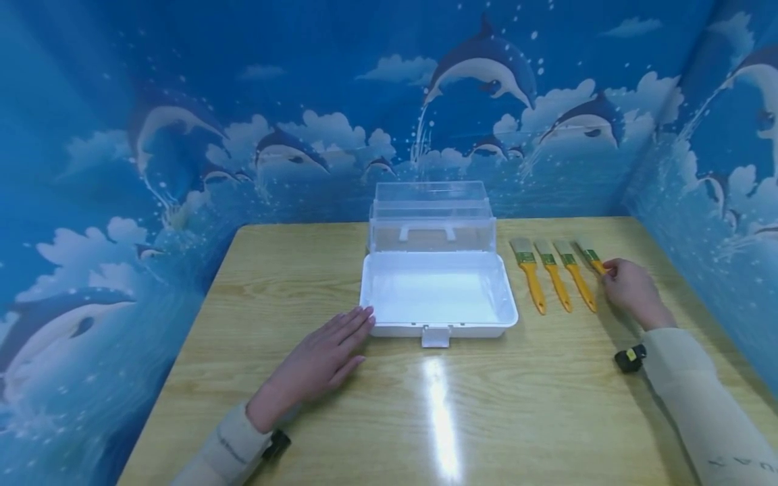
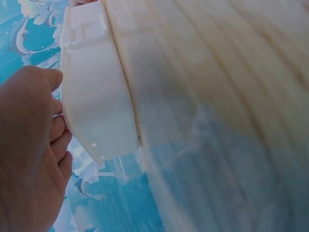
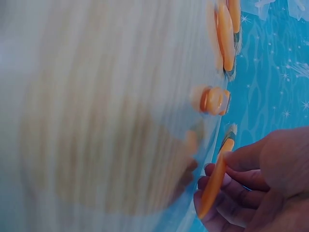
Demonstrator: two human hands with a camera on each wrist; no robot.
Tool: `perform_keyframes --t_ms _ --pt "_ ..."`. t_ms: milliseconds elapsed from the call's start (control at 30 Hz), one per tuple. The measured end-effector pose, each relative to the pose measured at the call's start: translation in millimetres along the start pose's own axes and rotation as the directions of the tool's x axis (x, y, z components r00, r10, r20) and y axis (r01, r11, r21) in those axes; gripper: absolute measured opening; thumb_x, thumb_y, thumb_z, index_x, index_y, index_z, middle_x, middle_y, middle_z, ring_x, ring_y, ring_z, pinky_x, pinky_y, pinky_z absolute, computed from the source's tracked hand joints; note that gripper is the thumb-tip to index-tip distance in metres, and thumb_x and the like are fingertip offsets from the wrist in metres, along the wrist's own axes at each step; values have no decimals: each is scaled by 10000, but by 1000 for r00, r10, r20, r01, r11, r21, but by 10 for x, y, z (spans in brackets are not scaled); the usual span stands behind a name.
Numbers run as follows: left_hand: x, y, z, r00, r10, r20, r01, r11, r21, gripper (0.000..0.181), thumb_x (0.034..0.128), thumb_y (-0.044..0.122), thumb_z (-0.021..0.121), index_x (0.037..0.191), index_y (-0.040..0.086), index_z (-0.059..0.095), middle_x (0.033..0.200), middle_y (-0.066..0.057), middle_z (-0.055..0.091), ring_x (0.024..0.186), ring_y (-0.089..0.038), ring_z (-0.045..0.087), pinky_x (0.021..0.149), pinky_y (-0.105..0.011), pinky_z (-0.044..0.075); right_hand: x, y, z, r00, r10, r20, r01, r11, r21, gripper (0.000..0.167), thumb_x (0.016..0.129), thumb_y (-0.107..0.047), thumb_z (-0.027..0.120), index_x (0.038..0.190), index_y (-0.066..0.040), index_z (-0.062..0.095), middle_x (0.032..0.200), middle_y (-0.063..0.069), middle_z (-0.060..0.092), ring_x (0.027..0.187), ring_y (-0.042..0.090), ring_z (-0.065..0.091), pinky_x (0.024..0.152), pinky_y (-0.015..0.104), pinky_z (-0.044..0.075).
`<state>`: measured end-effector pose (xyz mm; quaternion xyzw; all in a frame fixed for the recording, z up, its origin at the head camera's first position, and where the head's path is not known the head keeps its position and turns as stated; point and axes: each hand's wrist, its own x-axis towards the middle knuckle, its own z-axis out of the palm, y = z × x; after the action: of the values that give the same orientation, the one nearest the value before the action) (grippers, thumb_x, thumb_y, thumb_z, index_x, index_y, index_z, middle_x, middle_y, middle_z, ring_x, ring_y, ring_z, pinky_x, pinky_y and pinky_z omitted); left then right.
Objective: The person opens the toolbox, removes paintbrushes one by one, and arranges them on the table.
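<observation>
A white plastic box (image 1: 434, 290) stands on the table with its clear lid (image 1: 433, 233) raised at the back and its front latch (image 1: 435, 336) hanging down. My left hand (image 1: 322, 354) touches the front left corner of the box with extended fingers; the left wrist view shows those fingertips along the rim (image 2: 65, 104). At the right, my right hand (image 1: 632, 287) pinches the yellow handle of a paintbrush (image 3: 215, 186) between thumb and fingers. Its pale bristles and green band (image 1: 588, 252) point away from me.
Left of the held brush, a wider paintbrush (image 1: 531, 280) and two narrower paintbrushes (image 1: 554, 280) (image 1: 579, 280) lie side by side on the wooden table (image 1: 292, 283). A dolphin-patterned backdrop (image 1: 328, 81) rises behind the table and along its sides.
</observation>
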<state>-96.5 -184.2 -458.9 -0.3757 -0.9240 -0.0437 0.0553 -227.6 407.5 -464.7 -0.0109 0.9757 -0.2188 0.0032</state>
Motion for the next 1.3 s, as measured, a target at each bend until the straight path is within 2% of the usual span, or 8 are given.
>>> perform_keyframes --t_ms 167,300,433,533,667,833,1033,1300 --pt "0 -3 4 1000 4 -3 -4 1000 3 655 1075 392 467 1607 93 231 1696 -64 177 1556 -226 212 1262 -441 267 -14 -26 -20 1000 18 24 -18 1000 -2 430 1009 -77 414 1287 240 491 870 272 616 641 265 513 523 344 401" --pt "0 0 0 1000 1 1 -1 1000 5 654 1076 394 464 1607 94 230 1696 -61 173 1557 -225 208 1266 -438 258 -21 -37 -40 999 26 27 -26 1000 -18 427 1001 -73 425 1283 239 498 1034 369 608 740 326 586 561 373 469" --pt "-3 2 -5 1000 -3 10 2 1000 1 651 1078 392 463 1607 92 229 1697 -61 166 1559 -226 201 1271 -429 239 -10 -34 -39 998 36 46 -34 999 -33 436 1006 -79 419 1295 239 491 1098 399 594 741 329 588 575 391 474" --pt "-6 0 -7 1000 -3 14 3 1000 -1 651 1080 388 462 1608 91 225 1699 -60 159 1561 -223 191 1275 -419 223 14 -32 -28 998 42 52 -40 998 -48 436 1001 -77 421 1292 240 492 1144 420 581 793 397 606 616 459 503" --pt "-5 -2 -5 1000 -3 13 3 1000 -5 652 1080 388 460 1610 92 221 1700 -58 154 1561 -221 190 1275 -422 227 44 -41 -13 997 55 53 -50 996 -77 432 983 -61 433 1282 245 494 1207 447 547 981 539 597 739 610 522" --pt "1 6 1 1000 -5 6 5 1000 -7 651 1078 390 460 1608 91 228 1697 -59 161 1558 -226 202 1267 -441 256 58 -60 -16 996 63 61 -57 993 -102 431 972 -52 450 1275 252 487 1219 461 526 1047 600 551 828 687 501" --pt "-2 16 5 1000 -13 24 13 1000 -17 639 1083 384 448 1609 96 227 1698 -57 162 1559 -226 201 1268 -440 254 56 -79 -23 996 60 70 -52 992 -114 431 949 -42 463 1253 262 495 1202 469 528 1052 615 540 844 702 495" --pt "3 12 -8 1000 -9 2 9 1000 -12 653 1076 389 469 1605 89 232 1695 -63 172 1557 -224 207 1262 -448 270 57 -108 -31 995 59 77 -49 991 -126 441 947 -58 479 1259 252 497 1211 465 529 1055 614 544 823 698 508"
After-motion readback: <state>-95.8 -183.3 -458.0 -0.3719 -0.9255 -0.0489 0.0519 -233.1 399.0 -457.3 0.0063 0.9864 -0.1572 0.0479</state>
